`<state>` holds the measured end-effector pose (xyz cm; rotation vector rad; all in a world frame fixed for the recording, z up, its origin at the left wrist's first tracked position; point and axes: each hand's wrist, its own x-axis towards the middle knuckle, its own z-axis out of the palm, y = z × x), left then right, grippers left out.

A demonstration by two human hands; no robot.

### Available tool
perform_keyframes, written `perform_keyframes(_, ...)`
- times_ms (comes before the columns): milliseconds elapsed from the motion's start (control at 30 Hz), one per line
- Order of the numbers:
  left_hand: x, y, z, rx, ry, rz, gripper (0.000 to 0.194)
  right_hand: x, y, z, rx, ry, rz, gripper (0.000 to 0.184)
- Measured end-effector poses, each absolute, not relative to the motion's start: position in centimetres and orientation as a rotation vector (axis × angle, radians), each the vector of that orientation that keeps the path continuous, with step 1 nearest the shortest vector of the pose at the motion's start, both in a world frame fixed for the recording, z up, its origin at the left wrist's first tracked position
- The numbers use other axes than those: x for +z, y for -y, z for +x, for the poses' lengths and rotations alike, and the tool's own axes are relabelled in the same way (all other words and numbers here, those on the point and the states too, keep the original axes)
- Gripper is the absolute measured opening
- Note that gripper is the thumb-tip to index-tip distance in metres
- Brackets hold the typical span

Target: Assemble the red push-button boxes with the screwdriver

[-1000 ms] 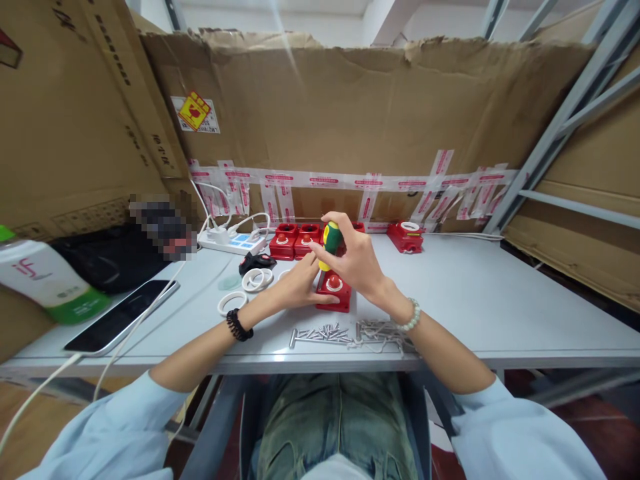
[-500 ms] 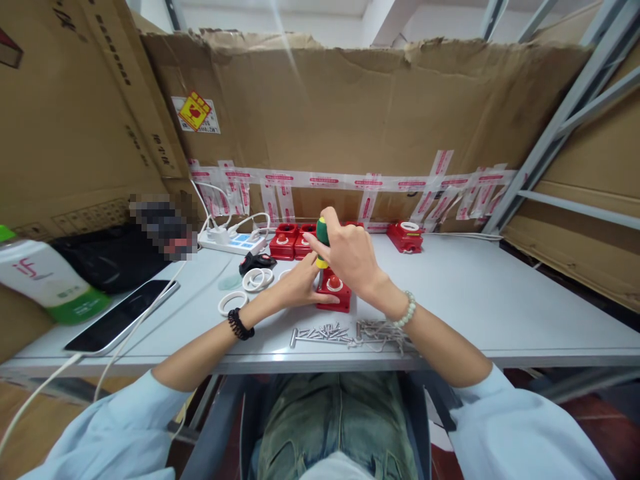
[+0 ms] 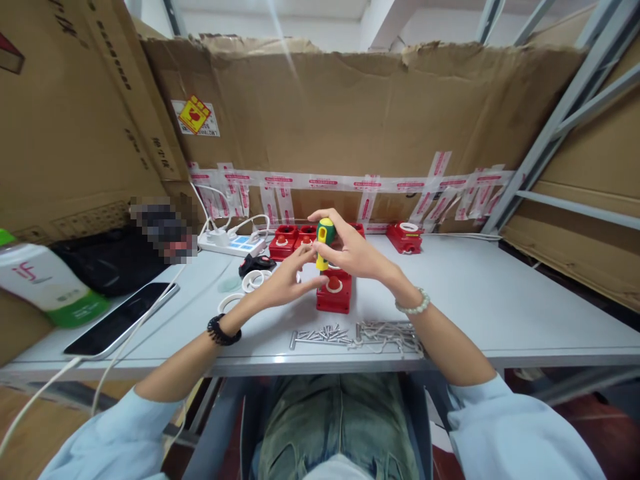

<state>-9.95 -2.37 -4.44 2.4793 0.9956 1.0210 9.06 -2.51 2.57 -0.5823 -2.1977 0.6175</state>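
A screwdriver (image 3: 323, 259) with a yellow and green handle stands nearly upright in my right hand (image 3: 359, 250), whose fingers wrap round the upper handle. Beneath it is a red box (image 3: 334, 305) with a red dome in a white ring. My left hand (image 3: 283, 283) is open on the left side, thumb and fingers apart. Its fingertips are close to the screwdriver handle and the thumb reaches the box's left edge; whether they touch is unclear. The screwdriver's tip is mostly hidden by the left thumb.
Loose screws (image 3: 327, 333) and a bundle of metal parts with string (image 3: 387, 333) lie at the front edge. White rings (image 3: 255, 280) are at left. More red boxes (image 3: 284, 245) stand behind, another red box (image 3: 404, 238) at right. A power strip (image 3: 235, 243) and phone (image 3: 123, 319) are leftward.
My right hand has opened its pose a little and shifted round the handle, showing more of the screwdriver. My left hand has drawn slightly left and up, uncovering more of the red box.
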Motion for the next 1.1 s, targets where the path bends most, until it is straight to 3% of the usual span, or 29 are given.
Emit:
perform_keyframes(100,-4.0,2.4,-10.2,0.936,-0.929,2.313,0.034,2.1,2.3,8.6,0.614,2.128,-0.604,0.036)
perform_keyframes(700,-5.0,1.5,-9.4,1.051,-0.923,2.015,0.031,1.7,2.9,7.7,0.418,1.918,-0.771,0.034)
perform_keyframes(1100,-5.5,0.8,-9.7,0.976,-0.787,2.188,0.029,3.3,3.0,9.0,0.548,2.14,-0.688,0.036)
